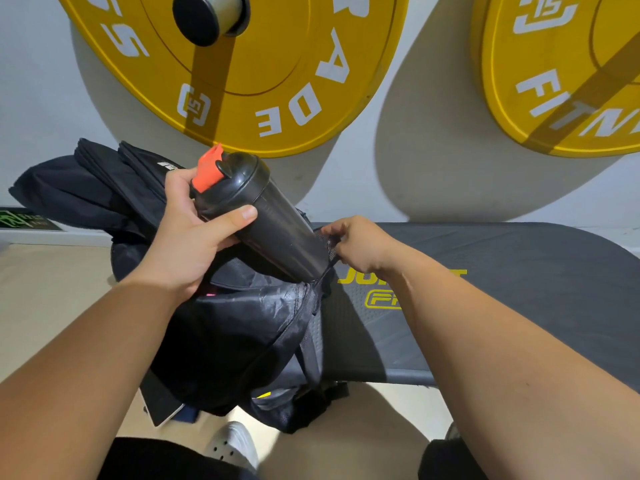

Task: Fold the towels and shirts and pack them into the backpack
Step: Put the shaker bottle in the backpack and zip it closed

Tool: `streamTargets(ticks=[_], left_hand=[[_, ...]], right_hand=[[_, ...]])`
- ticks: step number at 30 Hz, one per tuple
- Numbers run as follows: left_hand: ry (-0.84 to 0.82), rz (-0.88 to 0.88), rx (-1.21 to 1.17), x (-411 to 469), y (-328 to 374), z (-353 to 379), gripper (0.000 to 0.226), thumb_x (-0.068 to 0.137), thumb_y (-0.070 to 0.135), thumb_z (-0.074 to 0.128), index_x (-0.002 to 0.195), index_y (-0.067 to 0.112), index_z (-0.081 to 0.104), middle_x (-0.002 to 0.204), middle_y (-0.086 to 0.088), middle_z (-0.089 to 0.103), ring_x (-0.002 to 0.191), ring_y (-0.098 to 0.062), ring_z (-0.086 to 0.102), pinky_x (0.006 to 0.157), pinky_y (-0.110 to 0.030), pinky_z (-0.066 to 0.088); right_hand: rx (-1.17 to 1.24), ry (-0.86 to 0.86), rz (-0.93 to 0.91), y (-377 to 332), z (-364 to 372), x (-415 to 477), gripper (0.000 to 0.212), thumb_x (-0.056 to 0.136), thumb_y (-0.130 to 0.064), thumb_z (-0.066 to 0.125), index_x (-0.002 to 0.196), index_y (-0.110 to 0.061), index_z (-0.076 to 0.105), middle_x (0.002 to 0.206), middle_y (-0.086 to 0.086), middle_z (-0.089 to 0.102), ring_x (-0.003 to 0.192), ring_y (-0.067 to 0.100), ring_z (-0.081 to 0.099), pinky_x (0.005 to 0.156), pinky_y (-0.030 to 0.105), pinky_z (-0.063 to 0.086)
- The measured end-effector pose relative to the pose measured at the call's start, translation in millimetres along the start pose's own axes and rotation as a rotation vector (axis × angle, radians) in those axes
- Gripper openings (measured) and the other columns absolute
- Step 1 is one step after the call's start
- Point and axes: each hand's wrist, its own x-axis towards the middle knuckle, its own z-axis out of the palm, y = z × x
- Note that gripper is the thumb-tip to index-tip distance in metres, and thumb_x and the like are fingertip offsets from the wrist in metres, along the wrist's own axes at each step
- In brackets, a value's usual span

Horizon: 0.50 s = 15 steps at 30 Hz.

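A black backpack [242, 334] lies on the left end of a dark padded gym bench [502, 271]. My left hand [194, 233] grips a black shaker bottle [266, 216] with an orange flip cap, tilted with its base going into the backpack's mesh side pocket [329, 247]. My right hand [356, 244] pinches the rim of that mesh pocket and holds it open. A pile of dark folded cloth [97, 192] lies behind the backpack at the left.
Two big yellow weight plates [277, 74] [568, 81] hang on the white wall behind the bench. The floor is tan. A white shoe [232, 445] and a flat dark-and-white object [162, 407] lie under the bag near my knees.
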Motion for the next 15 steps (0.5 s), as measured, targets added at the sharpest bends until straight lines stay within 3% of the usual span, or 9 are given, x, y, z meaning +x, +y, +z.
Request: streamTargets(ticks=[2,5,9,12,15], left_hand=[[0.011,0.009,-0.011,0.5,-0.3,6.5,0.057,0.083,0.000,0.072,0.120,0.028,0.040,0.130,-0.005,0.053,0.115,-0.014,0.064,0.090,-0.050,0.057],[0.008,0.039,-0.017,0.3,-3.1,20.5,0.064,0.081,-0.002,0.076,0.126,0.026,0.040,0.127,-0.003,0.057,0.116,-0.017,0.064,0.091,-0.054,0.056],[0.049,0.023,-0.023,-1.4,-14.0,30.1,0.073,0.072,0.013,0.086,0.128,0.027,0.042,0.128,-0.003,0.057,0.118,-0.019,0.063,0.094,-0.054,0.054],[0.067,0.102,0.061,-10.4,-23.1,38.7,0.074,0.073,0.007,0.085,0.130,0.020,0.038,0.128,-0.009,0.055,0.117,-0.019,0.062,0.100,-0.045,0.052],[0.054,0.216,0.167,-19.3,-34.5,49.8,0.077,0.072,0.000,0.084,0.129,0.011,0.033,0.127,-0.006,0.049,0.116,-0.015,0.059,0.101,-0.035,0.050]], right_hand=[[0.079,0.051,0.018,1.4,0.0,2.5,0.042,0.089,0.005,0.046,0.122,-0.011,0.068,0.079,-0.006,0.060,0.056,-0.002,0.044,0.044,0.005,0.031],[0.198,0.076,0.073,4.4,-2.8,1.4,0.040,0.086,0.008,0.046,0.103,-0.015,0.074,0.064,-0.005,0.060,0.044,-0.001,0.046,0.043,0.010,0.034],[0.230,0.084,0.133,10.8,-5.4,2.9,0.040,0.080,0.002,0.047,0.096,-0.018,0.077,0.083,0.013,0.073,0.064,0.017,0.049,0.057,0.025,0.040],[0.255,0.056,0.181,13.3,-5.9,1.8,0.048,0.067,-0.004,0.043,0.094,-0.022,0.079,0.093,0.021,0.074,0.067,0.021,0.049,0.061,0.033,0.039],[0.341,0.025,0.212,16.7,-9.5,0.2,0.047,0.077,0.008,0.040,0.097,-0.013,0.077,0.085,0.012,0.073,0.064,0.018,0.053,0.054,0.024,0.041]])
